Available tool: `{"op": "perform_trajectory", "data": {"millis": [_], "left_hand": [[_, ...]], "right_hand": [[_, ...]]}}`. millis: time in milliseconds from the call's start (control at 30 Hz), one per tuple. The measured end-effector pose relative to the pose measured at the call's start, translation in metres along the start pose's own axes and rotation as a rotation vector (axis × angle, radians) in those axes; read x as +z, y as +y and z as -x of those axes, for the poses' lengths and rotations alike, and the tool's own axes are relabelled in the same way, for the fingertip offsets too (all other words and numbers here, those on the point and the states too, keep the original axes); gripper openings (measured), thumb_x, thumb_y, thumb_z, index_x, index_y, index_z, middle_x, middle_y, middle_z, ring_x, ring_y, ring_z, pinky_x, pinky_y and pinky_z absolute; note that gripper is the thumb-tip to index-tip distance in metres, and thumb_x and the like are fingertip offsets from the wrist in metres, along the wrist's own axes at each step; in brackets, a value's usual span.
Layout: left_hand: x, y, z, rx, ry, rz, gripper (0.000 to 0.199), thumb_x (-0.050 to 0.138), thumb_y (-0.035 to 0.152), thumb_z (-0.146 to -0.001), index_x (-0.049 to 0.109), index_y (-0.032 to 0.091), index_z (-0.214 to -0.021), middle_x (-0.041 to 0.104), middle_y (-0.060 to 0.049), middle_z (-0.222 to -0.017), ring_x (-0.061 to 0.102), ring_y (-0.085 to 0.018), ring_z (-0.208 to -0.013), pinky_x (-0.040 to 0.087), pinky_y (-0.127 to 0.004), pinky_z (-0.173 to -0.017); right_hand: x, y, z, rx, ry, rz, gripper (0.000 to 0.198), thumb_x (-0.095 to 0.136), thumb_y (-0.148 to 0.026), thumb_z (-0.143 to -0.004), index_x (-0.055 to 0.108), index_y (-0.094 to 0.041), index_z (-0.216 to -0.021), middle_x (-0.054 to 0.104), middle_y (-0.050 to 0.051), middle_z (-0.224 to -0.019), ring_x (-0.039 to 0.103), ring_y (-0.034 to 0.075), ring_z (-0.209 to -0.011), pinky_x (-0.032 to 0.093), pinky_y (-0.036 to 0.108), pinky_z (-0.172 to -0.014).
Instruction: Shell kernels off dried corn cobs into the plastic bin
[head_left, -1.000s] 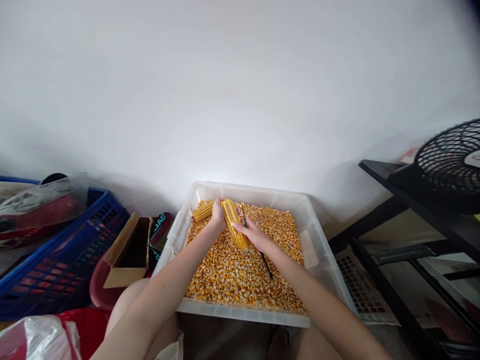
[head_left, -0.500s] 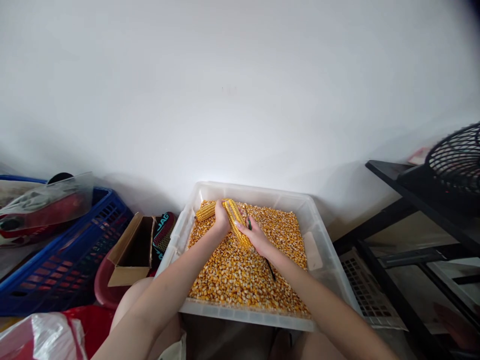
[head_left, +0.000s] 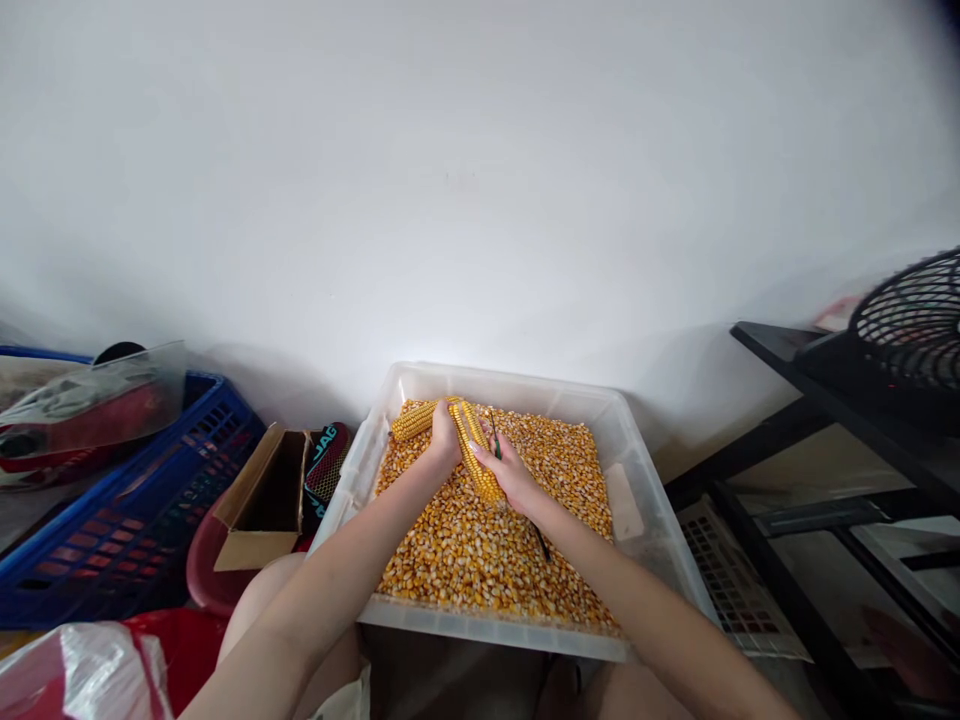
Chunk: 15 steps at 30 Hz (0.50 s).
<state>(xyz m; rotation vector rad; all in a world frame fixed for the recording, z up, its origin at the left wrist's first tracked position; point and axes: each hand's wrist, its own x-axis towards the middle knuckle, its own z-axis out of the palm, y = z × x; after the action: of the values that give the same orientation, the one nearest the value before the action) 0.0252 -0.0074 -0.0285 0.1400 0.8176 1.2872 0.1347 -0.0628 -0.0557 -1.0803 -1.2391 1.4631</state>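
My left hand [head_left: 444, 437] is closed around the upper part of an ear of corn [head_left: 482, 470], which slants down to the right. My right hand [head_left: 511, 470] is closed on a slim dark tool with a green part [head_left: 496, 440], its thin tip pointing up and away; its exact kind is unclear. The right thumb presses against the ear's side. A strip of the ear near its top looks stripped of kernels. Just left of my left hand, another ear of corn [head_left: 412, 422] lies on loose corn kernels [head_left: 465, 560]. A black stick-like piece [head_left: 541, 543] shows below my right wrist.
The kernels fill a translucent plastic bin [head_left: 495, 640] against a white wall. To its left are a cardboard box [head_left: 259, 548], a reddish basin [head_left: 202, 560] and a blue crate [head_left: 82, 560]. A black rack [head_left: 795, 400] with a fan [head_left: 911, 320] stands right.
Both hands keep their hold, with the ear and tool in nearly the same place. The view has shifted very slightly.
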Motion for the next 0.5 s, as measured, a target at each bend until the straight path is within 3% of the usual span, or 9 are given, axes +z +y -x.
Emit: {"op": "perform_trajectory", "data": {"millis": [167, 500], "left_hand": [[0.001, 0.002, 0.002, -0.027, -0.006, -0.044, 0.043, 0.026, 0.046, -0.086, 0.055, 0.016, -0.077, 0.056, -0.007, -0.059, 0.062, -0.025, -0.066, 0.052, -0.036, -0.058], [-0.005, 0.002, -0.006, -0.03, 0.007, -0.085, 0.043, 0.027, 0.046, -0.084, 0.057, 0.015, -0.078, 0.056, -0.009, -0.055, 0.061, -0.027, -0.062, 0.051, -0.038, -0.053]], "right_hand": [[0.003, -0.009, 0.003, 0.056, -0.032, -0.09, 0.045, 0.067, -0.042, -0.072, 0.053, -0.026, -0.111, 0.063, 0.004, -0.116, 0.058, 0.024, -0.11, 0.046, 0.039, -0.095], [0.005, -0.008, 0.004, 0.037, -0.031, -0.014, 0.042, 0.063, -0.046, -0.074, 0.051, -0.025, -0.109, 0.061, 0.005, -0.121, 0.057, 0.023, -0.112, 0.045, 0.037, -0.094]]}}
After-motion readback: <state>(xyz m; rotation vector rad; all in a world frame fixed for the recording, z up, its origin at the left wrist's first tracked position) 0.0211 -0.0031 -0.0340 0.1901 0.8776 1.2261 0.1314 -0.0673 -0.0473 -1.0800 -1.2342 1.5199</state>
